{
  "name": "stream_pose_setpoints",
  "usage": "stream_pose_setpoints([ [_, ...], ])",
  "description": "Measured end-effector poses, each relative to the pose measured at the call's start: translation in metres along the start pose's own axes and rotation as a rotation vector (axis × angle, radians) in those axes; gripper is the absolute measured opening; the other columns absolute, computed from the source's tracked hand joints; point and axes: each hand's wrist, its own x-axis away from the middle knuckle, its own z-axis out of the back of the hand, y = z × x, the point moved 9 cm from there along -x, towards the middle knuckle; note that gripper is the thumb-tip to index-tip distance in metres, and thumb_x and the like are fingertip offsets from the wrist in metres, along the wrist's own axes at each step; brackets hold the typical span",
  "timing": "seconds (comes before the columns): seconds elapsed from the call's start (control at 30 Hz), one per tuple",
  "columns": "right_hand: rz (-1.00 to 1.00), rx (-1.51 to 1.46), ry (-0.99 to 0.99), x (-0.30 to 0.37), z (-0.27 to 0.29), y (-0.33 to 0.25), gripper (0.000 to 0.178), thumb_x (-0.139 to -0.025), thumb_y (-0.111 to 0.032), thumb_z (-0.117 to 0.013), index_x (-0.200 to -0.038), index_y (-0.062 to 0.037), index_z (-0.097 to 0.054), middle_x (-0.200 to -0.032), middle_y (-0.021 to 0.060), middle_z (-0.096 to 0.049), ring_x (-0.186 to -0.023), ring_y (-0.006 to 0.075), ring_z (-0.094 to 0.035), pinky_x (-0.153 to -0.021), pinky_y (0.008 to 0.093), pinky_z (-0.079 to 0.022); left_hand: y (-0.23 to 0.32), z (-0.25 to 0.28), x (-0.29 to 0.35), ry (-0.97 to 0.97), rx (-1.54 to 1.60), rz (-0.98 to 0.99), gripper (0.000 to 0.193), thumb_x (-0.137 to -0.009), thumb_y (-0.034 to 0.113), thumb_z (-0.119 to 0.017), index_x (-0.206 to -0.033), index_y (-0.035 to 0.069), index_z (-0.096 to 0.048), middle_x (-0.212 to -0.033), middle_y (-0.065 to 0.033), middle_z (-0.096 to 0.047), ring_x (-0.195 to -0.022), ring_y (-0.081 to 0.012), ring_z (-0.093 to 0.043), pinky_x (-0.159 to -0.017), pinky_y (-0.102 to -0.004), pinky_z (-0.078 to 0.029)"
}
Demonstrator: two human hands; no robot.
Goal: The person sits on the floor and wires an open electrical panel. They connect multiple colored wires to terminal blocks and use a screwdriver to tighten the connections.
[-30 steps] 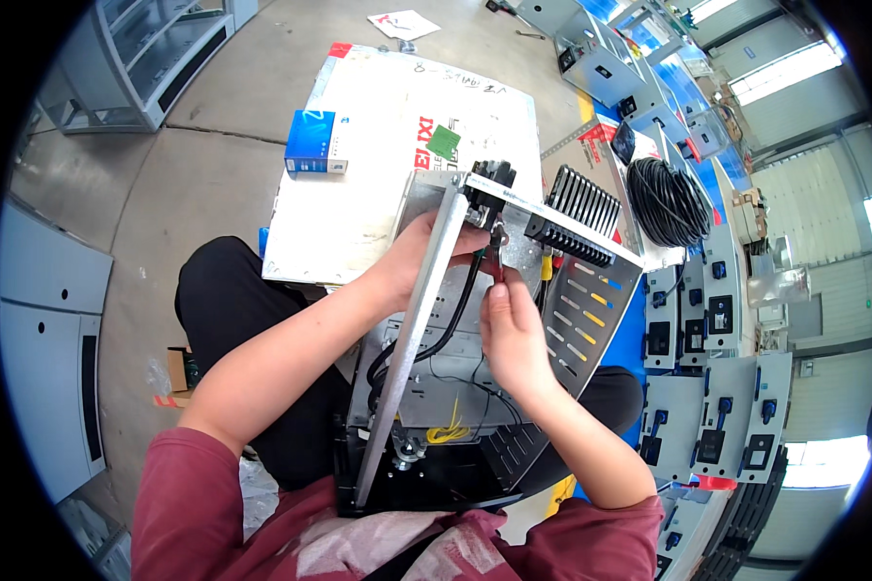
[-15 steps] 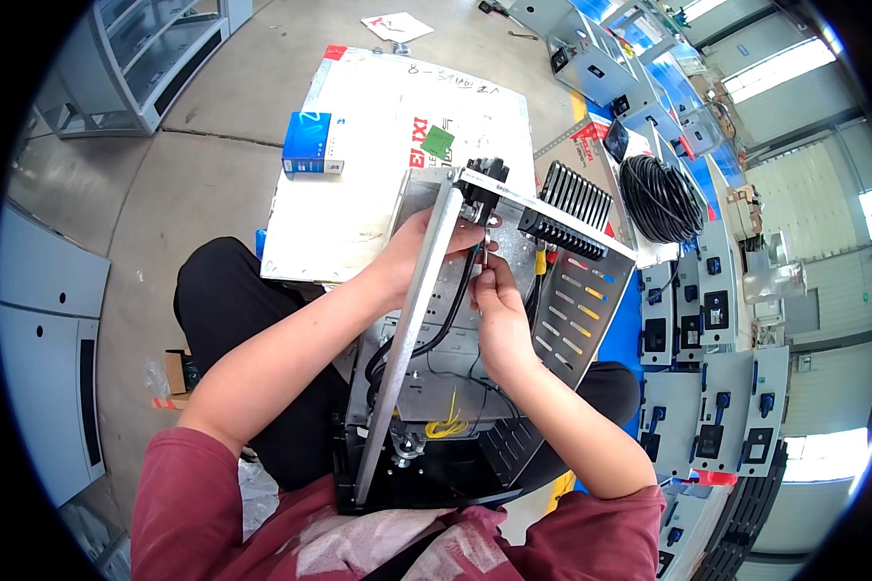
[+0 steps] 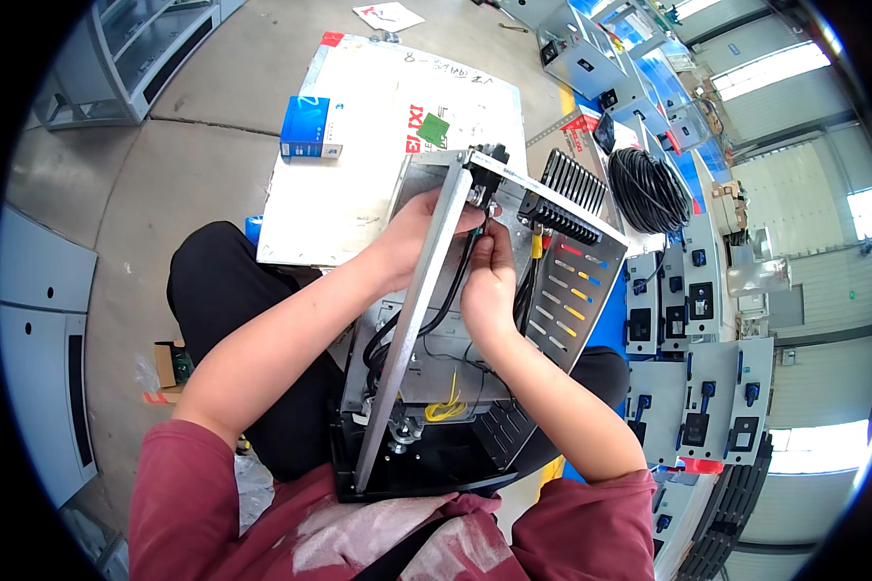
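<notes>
A grey metal electrical enclosure frame (image 3: 412, 320) stands tilted between my legs, its long side bar crossing in front of my left wrist. My left hand (image 3: 419, 237) reaches in behind that bar, fingers closed at the upper end of a black cable (image 3: 452, 290) below a black terminal block (image 3: 485, 179). Close beside it, my right hand (image 3: 491, 276) is pinched just under the block; what its fingertips hold is hidden. Right of the hands, a black slotted terminal strip (image 3: 559, 220) is fixed to the frame, with yellow- and red-marked cables below it.
A white board (image 3: 358, 145) lies beyond the frame, bearing a blue box (image 3: 310, 128). Yellow wire (image 3: 446, 409) coils low inside the enclosure. A black cable coil (image 3: 649, 191) and several grey panels with switches (image 3: 712, 407) are at the right. Grey cabinets (image 3: 44, 339) stand left.
My right hand has shifted slightly up and turned, its fingertips now closer to the terminal block. My left hand stays at the cable. The whole view has shifted a little.
</notes>
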Motion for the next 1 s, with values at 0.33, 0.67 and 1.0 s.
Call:
stream_pose_setpoints([
  [0.33,-0.055,0.013,-0.1,-0.012,0.008,0.023,0.034,-0.116,-0.02,-0.037,-0.136,0.0009,-0.055,-0.1,0.0036,-0.059,-0.083,0.011,-0.051,-0.078,0.0272,-0.044,0.003,0.0,-0.005,-0.002,-0.022,-0.088,0.03,-0.099,0.014,-0.073,-0.126,-0.001,-0.069,-0.116,-0.0069,-0.074,-0.101,-0.0164,-0.07,-0.096,-0.0335,-0.055],
  [0.67,-0.15,0.078,-0.103,-0.009,0.005,0.027,0.031,-0.116,-0.035,-0.042,-0.105,-0.0102,-0.057,-0.068,-0.0058,-0.045,-0.054,0.0064,-0.039,-0.049,0.0268,-0.034,-0.004,0.012,-0.014,0.015,-0.073,-0.2,0.04,-0.096,-0.001,-0.07,-0.135,-0.001,-0.061,-0.119,-0.0139,-0.074,-0.113,-0.0209,-0.07,-0.103,-0.0375,-0.057],
  [1.0,-1.044,-0.275,-0.204,0.044,0.009,-0.061,0.02,-0.112,-0.031,-0.041,-0.117,-0.0189,-0.056,-0.068,-0.008,-0.029,-0.052,0.0069,-0.021,-0.045,0.0246,-0.018,-0.004,0.021,-0.012,0.069,-0.164,-0.237,0.029,-0.098,0.009,-0.072,-0.123,-0.004,-0.066,-0.112,-0.0117,-0.076,-0.103,-0.0172,-0.071,-0.093,-0.0347,-0.059],
])
